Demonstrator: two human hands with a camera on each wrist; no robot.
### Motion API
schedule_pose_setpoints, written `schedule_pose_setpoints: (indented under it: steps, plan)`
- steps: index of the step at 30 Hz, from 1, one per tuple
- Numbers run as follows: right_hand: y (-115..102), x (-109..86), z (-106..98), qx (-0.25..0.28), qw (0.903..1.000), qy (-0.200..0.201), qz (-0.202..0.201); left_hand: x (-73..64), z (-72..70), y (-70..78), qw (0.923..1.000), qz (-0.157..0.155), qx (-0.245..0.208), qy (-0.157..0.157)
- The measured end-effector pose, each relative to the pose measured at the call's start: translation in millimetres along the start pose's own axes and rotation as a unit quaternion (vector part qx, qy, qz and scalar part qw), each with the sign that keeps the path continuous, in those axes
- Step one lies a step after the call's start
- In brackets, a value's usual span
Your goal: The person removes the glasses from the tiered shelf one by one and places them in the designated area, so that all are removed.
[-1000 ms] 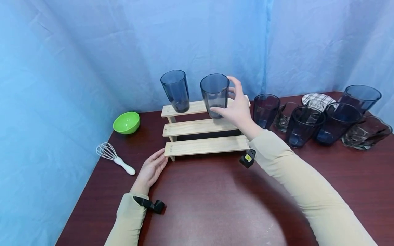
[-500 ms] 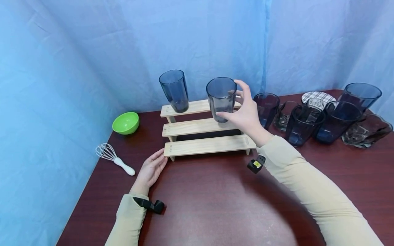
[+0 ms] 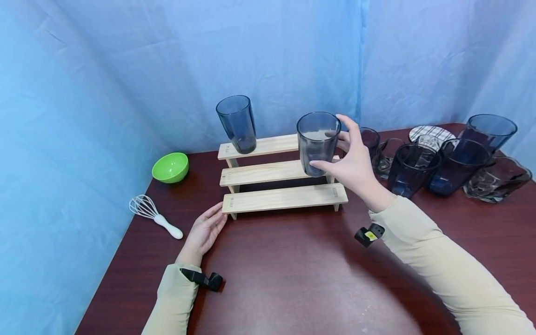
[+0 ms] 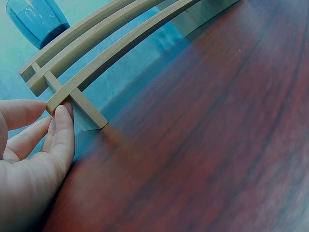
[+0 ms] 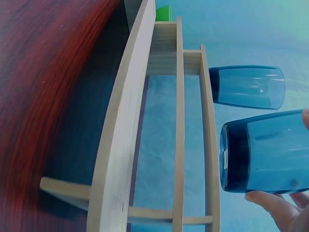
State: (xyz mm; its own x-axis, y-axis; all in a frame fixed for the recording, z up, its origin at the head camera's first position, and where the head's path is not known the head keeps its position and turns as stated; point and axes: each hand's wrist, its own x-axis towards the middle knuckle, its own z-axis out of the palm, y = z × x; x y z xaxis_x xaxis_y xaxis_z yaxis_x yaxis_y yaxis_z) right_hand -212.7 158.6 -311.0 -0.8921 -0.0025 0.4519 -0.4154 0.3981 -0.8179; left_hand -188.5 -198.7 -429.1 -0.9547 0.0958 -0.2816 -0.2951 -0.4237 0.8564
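My right hand [image 3: 355, 165] grips a blue-tinted drinking glass [image 3: 318, 149] by its side, thumb low on the near face and fingers round the far side. The glass is upright and overlaps the upper steps of the wooden three-tier rack [image 3: 284, 199] in the head view. In the right wrist view the held glass [image 5: 270, 152] has its base toward the rack. My left hand [image 3: 205, 232] pinches the left end of the lowest step; the left wrist view shows thumb and fingertips on that corner [image 4: 60, 102]. A second blue glass [image 3: 238, 125] stands at the left of the top step.
On the right stand several dark blue glasses [image 3: 412, 170] and clear wavy glasses [image 3: 496, 179], with a checked round coaster [image 3: 431, 134] behind. A green bowl [image 3: 170, 167] and a white whisk [image 3: 167, 227] lie on the left. Blue curtains [image 3: 276, 56] hang behind the table.
My right hand has moved the gripped glass to the right and nearer to me, away from the top step. My left hand stays at the rack's corner.
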Motion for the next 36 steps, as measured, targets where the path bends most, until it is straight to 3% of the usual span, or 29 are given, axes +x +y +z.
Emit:
schedule_pose_setpoints:
  steps: [19,36]
  plan:
    - [16.8,-36.3,-36.2,-0.020,0.9990,0.026,-0.029,-2.0,1.3,-0.4,1.0000,0.003,-0.005,0.002]
    - [32.0,-62.2,-63.1,-0.094,0.9949,-0.006,0.036,-1.7,0.7,-1.2,0.9999,0.009,0.007,-0.003]
